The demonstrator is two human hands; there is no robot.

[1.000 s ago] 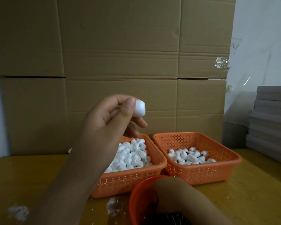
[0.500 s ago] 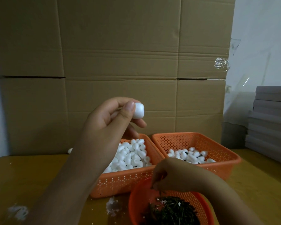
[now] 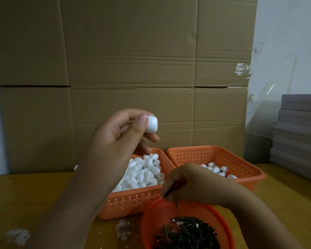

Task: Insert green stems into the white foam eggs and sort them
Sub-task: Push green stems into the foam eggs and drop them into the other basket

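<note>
My left hand (image 3: 118, 139) is raised above the table and pinches a white foam egg (image 3: 151, 124) between thumb and fingers. My right hand (image 3: 185, 184) hovers just above the round orange basket (image 3: 221, 221) of dark green stems (image 3: 187, 234) and pinches a green stem (image 3: 171, 192) in its fingertips. Behind it, the left orange basket (image 3: 133, 203) is piled with plain foam eggs (image 3: 144, 173). The right orange basket (image 3: 241, 169) holds several eggs (image 3: 217, 169), partly hidden by my right hand.
A wall of cardboard boxes (image 3: 126, 69) stands right behind the baskets. A stack of grey boards (image 3: 298, 137) lies at the right edge. Foam crumbs (image 3: 18, 235) litter the yellow table (image 3: 43, 194) at the front left, and one stray egg (image 3: 76, 167) lies by the boxes.
My right hand has come up out of the round stem basket with a stem pinched in its fingers. My left hand has kept the egg raised, almost still.
</note>
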